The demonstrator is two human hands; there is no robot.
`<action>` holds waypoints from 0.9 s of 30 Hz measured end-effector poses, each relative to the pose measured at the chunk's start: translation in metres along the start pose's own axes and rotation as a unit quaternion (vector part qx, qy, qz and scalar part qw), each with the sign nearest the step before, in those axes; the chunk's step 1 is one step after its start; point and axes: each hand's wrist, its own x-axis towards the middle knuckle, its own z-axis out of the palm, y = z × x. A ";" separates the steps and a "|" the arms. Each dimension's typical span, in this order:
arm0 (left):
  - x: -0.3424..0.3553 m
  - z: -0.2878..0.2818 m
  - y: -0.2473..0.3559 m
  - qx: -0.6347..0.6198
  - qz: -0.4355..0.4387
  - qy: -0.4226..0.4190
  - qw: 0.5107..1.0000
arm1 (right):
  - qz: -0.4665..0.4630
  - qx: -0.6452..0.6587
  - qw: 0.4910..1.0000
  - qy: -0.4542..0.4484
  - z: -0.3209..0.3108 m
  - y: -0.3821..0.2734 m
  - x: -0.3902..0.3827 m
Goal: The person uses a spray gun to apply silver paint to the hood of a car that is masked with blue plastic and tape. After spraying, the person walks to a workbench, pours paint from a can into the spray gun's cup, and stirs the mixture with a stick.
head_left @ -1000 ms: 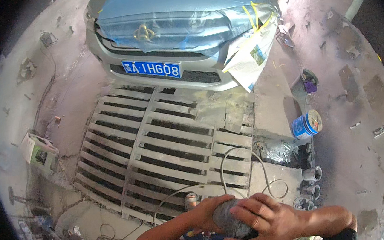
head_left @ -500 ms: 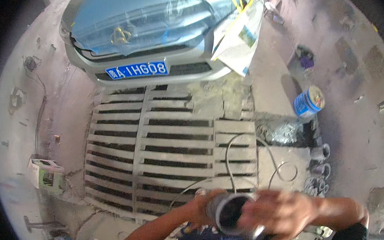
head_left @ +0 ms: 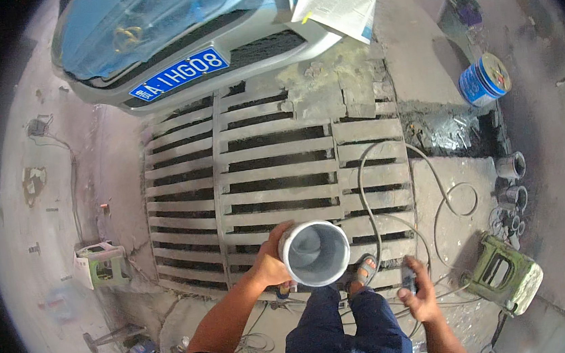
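A grey cylindrical cup (head_left: pixel 311 259), open end up, is gripped in my left hand (head_left: pixel 271 259) just left of centre at the bottom; its inside shows grey and smooth. My right hand (head_left: pixel 422 296), apart from the cup and lower to the right, has its fingers curled around a small dark thing, too hard to make out. Below the hands are my legs in dark trousers and a sandalled foot (head_left: pixel 363 271) on the slatted floor grate (head_left: pixel 277 196). A looped hose (head_left: pixel 372 188) lies beside the foot.
A silver car (head_left: pixel 265 62) stands ahead, masked with blue film and newspaper (head_left: pixel 337 1). At right lie a blue bucket (head_left: pixel 481 82), metal cans (head_left: pixel 509 167) and a worn green plastic stool-like object (head_left: pixel 500 278). A box-shaped object (head_left: pixel 100 265) and cables are at left.
Both hands were around the cup; my right hand has moved away to the right. The cup now faces open end up. My view has tipped down, bringing my legs into sight.
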 end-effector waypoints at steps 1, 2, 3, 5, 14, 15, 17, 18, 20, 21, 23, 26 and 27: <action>0.002 0.004 -0.009 -0.032 0.001 0.000 0.999 | 0.046 0.022 0.998 -0.032 0.009 -0.005 0.001; 0.004 0.007 -0.018 -0.022 -0.016 0.003 1.000 | 0.057 0.032 0.997 -0.036 0.015 0.008 -0.004; 0.007 0.011 -0.026 -0.013 -0.032 0.006 0.999 | 0.096 0.050 0.993 -0.048 0.020 0.014 -0.006; 0.014 0.018 -0.041 0.051 -0.017 0.022 0.998 | 0.161 0.101 0.980 -0.057 0.028 0.021 -0.010; 0.019 0.044 -0.049 0.054 -0.050 -0.051 0.996 | 0.210 0.274 0.936 0.065 -0.001 0.041 -0.070; 0.021 0.050 -0.043 0.024 -0.051 -0.029 0.998 | 0.213 0.334 0.913 0.097 -0.005 0.042 -0.085; 0.031 0.056 -0.036 0.036 -0.030 -0.059 0.997 | 0.204 0.455 0.853 0.152 -0.012 0.046 -0.121; 0.034 0.060 -0.034 0.037 -0.012 -0.084 0.996 | 0.169 0.511 0.826 0.168 -0.015 0.046 -0.138; 0.040 0.066 -0.031 0.059 0.025 -0.148 0.987 | 0.085 0.609 0.760 0.209 -0.015 0.044 -0.174; 0.042 0.065 -0.028 0.081 0.042 -0.185 0.978 | 0.084 0.618 0.746 0.232 -0.015 0.036 -0.193; 0.063 0.088 -0.002 0.104 0.025 -0.237 0.966 | 0.022 0.660 0.691 0.294 -0.001 0.035 -0.235; 0.065 0.131 0.073 0.129 0.123 -0.308 0.935 | -0.069 0.681 0.626 0.372 0.024 0.019 -0.313; 0.063 0.153 0.087 0.149 0.226 -0.312 0.911 | -0.095 0.681 0.611 0.393 0.032 0.017 -0.337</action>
